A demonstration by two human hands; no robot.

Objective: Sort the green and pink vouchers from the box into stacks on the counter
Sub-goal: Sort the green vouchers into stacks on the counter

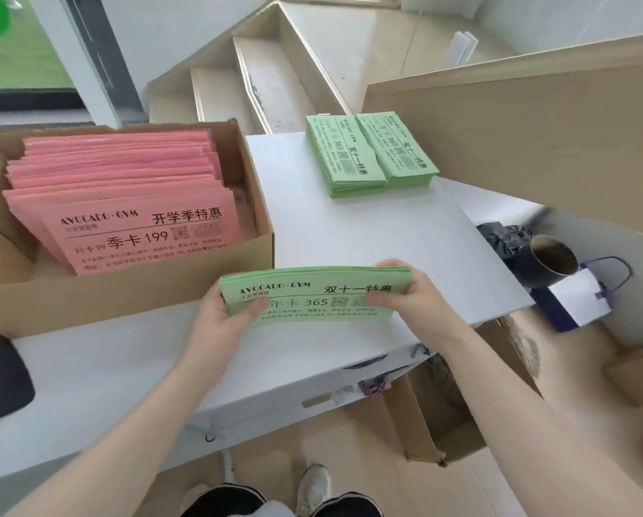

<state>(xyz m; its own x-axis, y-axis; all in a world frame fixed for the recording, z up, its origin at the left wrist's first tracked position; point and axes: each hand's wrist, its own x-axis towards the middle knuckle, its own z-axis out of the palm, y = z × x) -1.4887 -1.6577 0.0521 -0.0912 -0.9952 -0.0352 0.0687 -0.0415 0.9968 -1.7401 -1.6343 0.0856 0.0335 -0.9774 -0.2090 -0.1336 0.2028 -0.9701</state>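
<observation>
A bundle of green vouchers (pixel 312 292) stands on its long edge on the white counter (pixel 350 233), just in front of me. My left hand (pixel 219 322) grips its left end and my right hand (pixel 409 292) grips its right end, thumbs on the printed face. An open cardboard box (pixel 253 251) on the left holds many pink vouchers (pixel 126 188), leaning back in a row. Two stacks of green vouchers (pixel 368 154) lie side by side at the far edge of the counter.
A large cardboard sheet (pixel 517 136) leans at the right behind the counter. A dark paper cup (pixel 551 259), black plastic (pixel 499 236) and a small white-and-blue gift bag (pixel 573 300) sit at the right. More open cardboard boxes (pixel 443 416) stand on the floor below.
</observation>
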